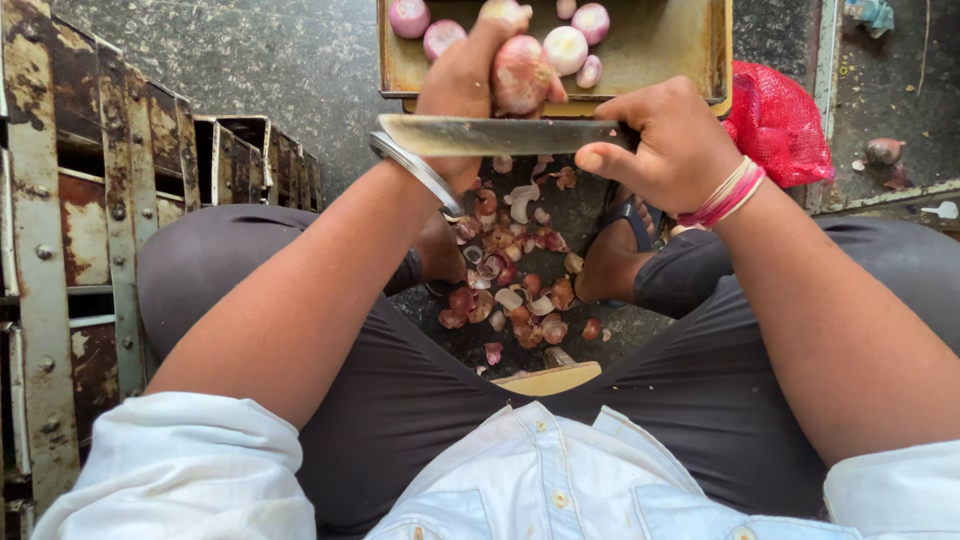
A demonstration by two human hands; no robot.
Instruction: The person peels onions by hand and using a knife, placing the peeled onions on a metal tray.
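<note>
My left hand (462, 85) grips a reddish-pink onion (520, 75) in front of a yellowish tray. A metal bangle sits on that wrist. My right hand (665, 140) is closed around the handle of a long knife (490, 134), whose blade lies flat and level just under the onion, pointing left. Pink and white thread bands circle the right wrist. The tray (655, 50) holds several peeled onions (565, 48).
Onion skins and cut ends (510, 285) litter the dark floor between my feet. Rusty metal crates (110, 200) stand stacked at the left. A red mesh sack (778, 125) lies right of the tray. A wooden seat edge (550, 378) shows between my legs.
</note>
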